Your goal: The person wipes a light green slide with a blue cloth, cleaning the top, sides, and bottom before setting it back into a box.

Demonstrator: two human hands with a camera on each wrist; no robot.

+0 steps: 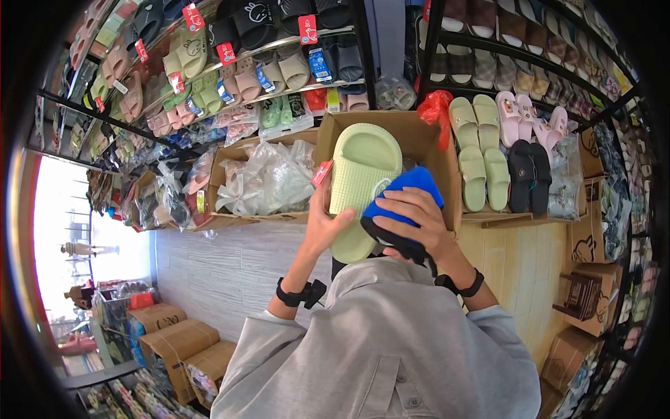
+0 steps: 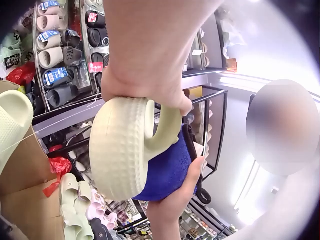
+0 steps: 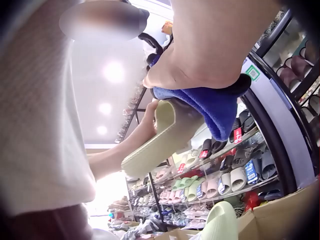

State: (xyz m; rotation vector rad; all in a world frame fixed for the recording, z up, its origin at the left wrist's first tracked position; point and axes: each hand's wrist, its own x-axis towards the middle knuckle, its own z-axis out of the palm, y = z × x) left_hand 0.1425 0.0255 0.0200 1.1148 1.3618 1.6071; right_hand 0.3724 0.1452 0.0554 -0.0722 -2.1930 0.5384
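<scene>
By the brown cardboard box point(image 1: 427, 136), your left grip point(image 1: 326, 227) clamps the pale green foam slipper point(image 2: 115, 150), your right grip point(image 1: 422, 223) the blue plush cloth point(image 1: 427, 180); wiping seems in hand, next stroke needs steady support.

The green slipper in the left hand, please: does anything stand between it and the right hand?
Yes, the blue cloth gripped by the right hand lies between that hand and the green slipper.

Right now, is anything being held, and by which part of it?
Yes. The left hand grips a pale green slipper by its side, thumb on top; the right hand holds a blue cloth across its upper face.
</scene>
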